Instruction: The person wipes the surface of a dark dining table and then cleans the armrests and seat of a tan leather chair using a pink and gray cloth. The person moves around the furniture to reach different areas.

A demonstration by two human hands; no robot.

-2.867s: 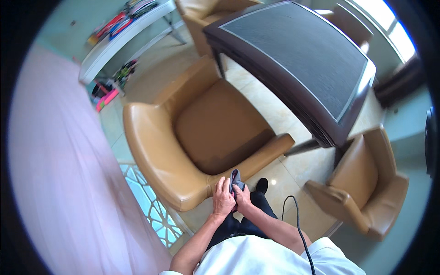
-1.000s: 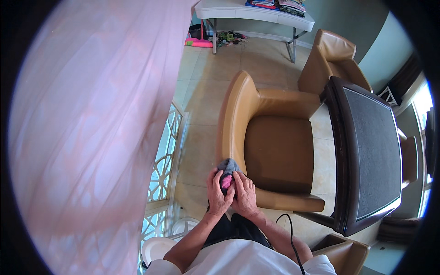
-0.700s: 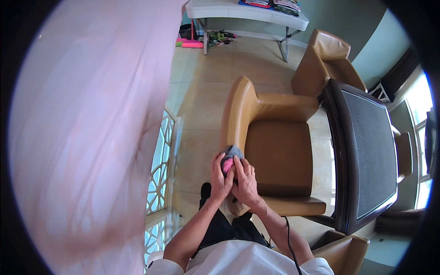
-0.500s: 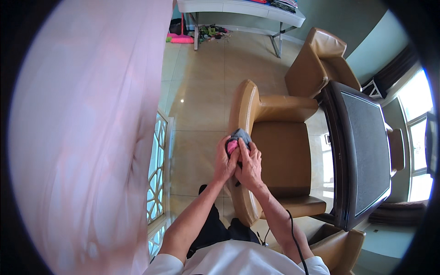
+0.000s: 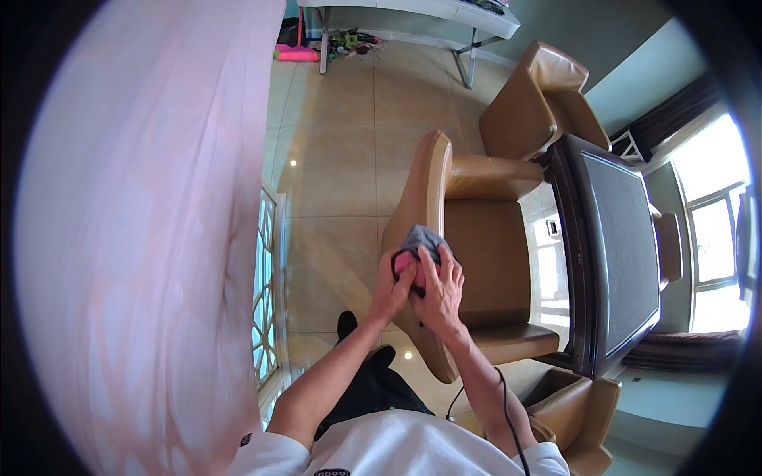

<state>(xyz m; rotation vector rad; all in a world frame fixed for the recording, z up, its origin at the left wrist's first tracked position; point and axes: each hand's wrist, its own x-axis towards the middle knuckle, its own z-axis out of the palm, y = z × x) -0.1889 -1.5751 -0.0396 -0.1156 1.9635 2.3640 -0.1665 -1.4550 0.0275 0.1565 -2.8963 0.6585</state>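
A small cloth bundle (image 5: 423, 236), grey outside with pink fabric showing in a dark-edged opening, sits between my two hands in front of the tan chair back. My left hand (image 5: 390, 290) grips its left side, with the thumb at the pink part. On the other side my right hand (image 5: 441, 295) has its fingers bent over the grey cloth. Part of the bundle is hidden by my fingers, and its exact kind cannot be made out.
Under my hands stands a tan armchair (image 5: 486, 254), facing a dark table (image 5: 611, 238) on the right. Another armchair (image 5: 520, 111) is beyond it. A pale curtain (image 5: 151, 222) fills the left. At the back are a white desk (image 5: 397, 9), a pink broom (image 5: 297, 54) and a heap of mixed items (image 5: 349, 44).
The bundle is turned and spread a little, with more pink showing. My right fingers have shifted over the grey cloth. The view has moved slightly, and my shoes now show on the floor.
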